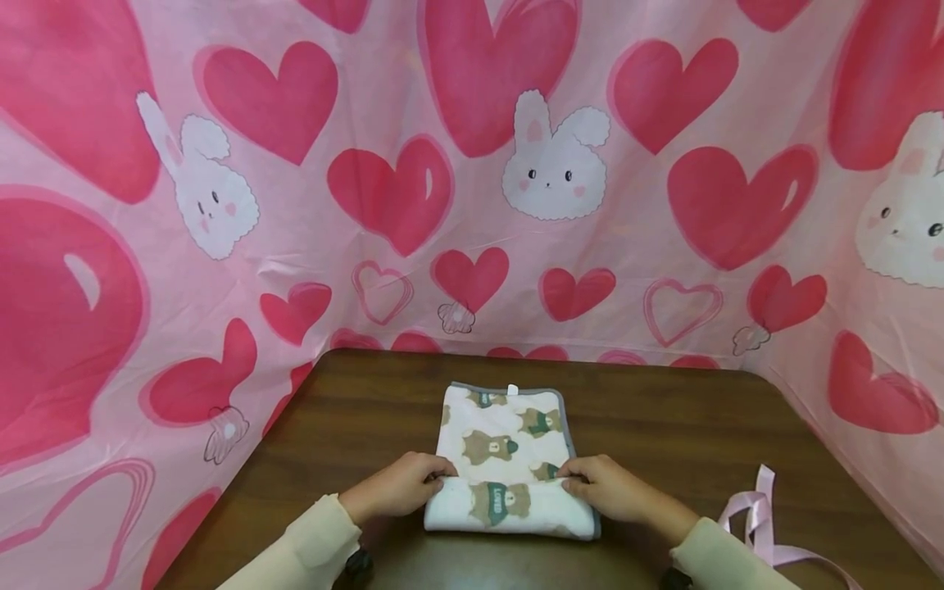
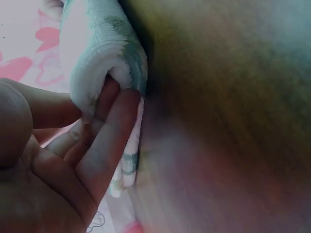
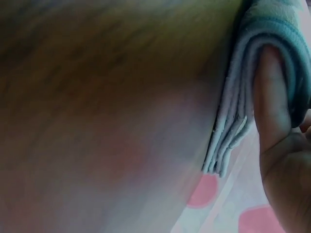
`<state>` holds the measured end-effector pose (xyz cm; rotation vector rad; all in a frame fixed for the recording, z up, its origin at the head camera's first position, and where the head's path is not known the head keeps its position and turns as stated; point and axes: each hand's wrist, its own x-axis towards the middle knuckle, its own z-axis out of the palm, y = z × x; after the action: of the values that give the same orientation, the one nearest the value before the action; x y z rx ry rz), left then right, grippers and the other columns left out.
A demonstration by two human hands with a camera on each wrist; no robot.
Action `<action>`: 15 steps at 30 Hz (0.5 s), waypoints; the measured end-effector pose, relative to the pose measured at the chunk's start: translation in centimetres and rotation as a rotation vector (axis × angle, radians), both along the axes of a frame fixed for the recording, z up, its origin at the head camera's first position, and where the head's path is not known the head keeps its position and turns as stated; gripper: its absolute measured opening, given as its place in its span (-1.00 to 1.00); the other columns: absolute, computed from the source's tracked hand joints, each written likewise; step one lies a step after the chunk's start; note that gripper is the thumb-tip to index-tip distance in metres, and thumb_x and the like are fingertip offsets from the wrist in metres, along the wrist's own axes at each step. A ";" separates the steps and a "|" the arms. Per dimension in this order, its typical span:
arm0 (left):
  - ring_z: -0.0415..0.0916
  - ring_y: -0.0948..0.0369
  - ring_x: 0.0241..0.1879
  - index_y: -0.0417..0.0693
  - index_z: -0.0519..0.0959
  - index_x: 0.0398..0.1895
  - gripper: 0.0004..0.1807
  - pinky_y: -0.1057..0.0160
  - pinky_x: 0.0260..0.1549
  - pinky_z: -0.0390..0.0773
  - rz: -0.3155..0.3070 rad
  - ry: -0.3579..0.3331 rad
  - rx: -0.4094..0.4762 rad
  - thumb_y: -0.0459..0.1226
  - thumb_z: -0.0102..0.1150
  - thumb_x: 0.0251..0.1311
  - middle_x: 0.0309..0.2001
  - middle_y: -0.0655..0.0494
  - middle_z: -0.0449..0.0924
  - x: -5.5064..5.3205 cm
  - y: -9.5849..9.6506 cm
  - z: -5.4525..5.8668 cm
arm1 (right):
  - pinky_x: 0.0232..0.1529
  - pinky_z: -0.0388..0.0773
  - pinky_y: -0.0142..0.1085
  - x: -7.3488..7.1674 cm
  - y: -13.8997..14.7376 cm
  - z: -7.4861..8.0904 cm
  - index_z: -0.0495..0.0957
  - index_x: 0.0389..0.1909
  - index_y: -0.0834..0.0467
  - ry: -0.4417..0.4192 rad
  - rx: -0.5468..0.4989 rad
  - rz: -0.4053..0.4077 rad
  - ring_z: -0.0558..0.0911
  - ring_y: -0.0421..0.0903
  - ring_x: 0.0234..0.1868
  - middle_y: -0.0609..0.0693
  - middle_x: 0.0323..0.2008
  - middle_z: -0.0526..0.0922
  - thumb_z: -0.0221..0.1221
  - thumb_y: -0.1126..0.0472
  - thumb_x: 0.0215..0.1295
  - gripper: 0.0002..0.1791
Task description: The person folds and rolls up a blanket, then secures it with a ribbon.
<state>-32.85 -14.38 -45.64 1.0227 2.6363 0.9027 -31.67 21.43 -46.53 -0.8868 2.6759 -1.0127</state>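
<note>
A white cloth with brown bears and a grey edge, seemingly a small blanket or towel, lies folded in layers on the table, its near end turned over away from me. At the left end of that fold, my left hand pinches the edge; in the left wrist view the thumb is outside and fingers reach inside the curl. My right hand pinches the fold's right end. The right wrist view shows one finger inside the grey-edged fold. Fingertips within the cloth are partly hidden.
A loose pink ribbon lies at the right front of the brown wooden table. A pink curtain with hearts and rabbits hangs round the table's back and sides. A small white tag sticks out from the cloth's far edge.
</note>
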 end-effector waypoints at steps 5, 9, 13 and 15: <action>0.49 0.40 -0.25 -0.06 0.67 -0.15 -0.80 0.29 -0.23 0.52 0.004 0.003 -0.029 -0.44 0.12 0.28 -0.22 0.27 0.64 -0.2 0.2 -0.3 | -0.31 0.51 -0.33 0.0 0.0 0.1 0.66 -0.15 0.06 0.029 0.048 -0.001 0.52 -0.33 -0.30 -0.23 -0.26 0.64 0.18 0.11 0.38 -0.84; 0.50 0.40 -0.22 -0.05 0.67 -0.14 -0.79 0.28 -0.21 0.53 0.010 -0.001 -0.053 -0.44 0.12 0.28 -0.20 0.25 0.65 -0.2 0.4 -0.4 | -0.32 0.50 -0.33 0.1 0.0 0.3 0.66 -0.18 0.03 0.059 0.081 0.006 0.51 -0.35 -0.32 -0.27 -0.29 0.63 0.19 0.11 0.37 -0.86; 0.51 0.39 -0.22 -0.05 0.67 -0.13 -0.79 0.27 -0.21 0.53 0.008 0.023 -0.065 -0.45 0.13 0.28 -0.18 0.22 0.65 -0.1 0.5 -0.2 | -0.31 0.52 -0.32 0.0 0.0 0.5 0.67 -0.20 0.05 0.117 0.086 0.029 0.52 -0.35 -0.30 -0.26 -0.29 0.64 0.20 0.12 0.36 -0.87; 0.51 0.39 -0.23 -0.05 0.67 -0.13 -0.79 0.27 -0.21 0.54 0.007 0.045 -0.065 -0.45 0.13 0.27 -0.19 0.21 0.66 0.0 0.5 -0.1 | -0.30 0.52 -0.31 0.0 0.0 0.6 0.66 -0.21 0.06 0.139 0.091 0.038 0.53 -0.35 -0.29 -0.25 -0.30 0.64 0.20 0.13 0.36 -0.88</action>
<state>-32.89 -13.84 -45.76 1.0302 2.6884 0.7992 -31.69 21.40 -45.93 -1.0206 2.7812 -0.8433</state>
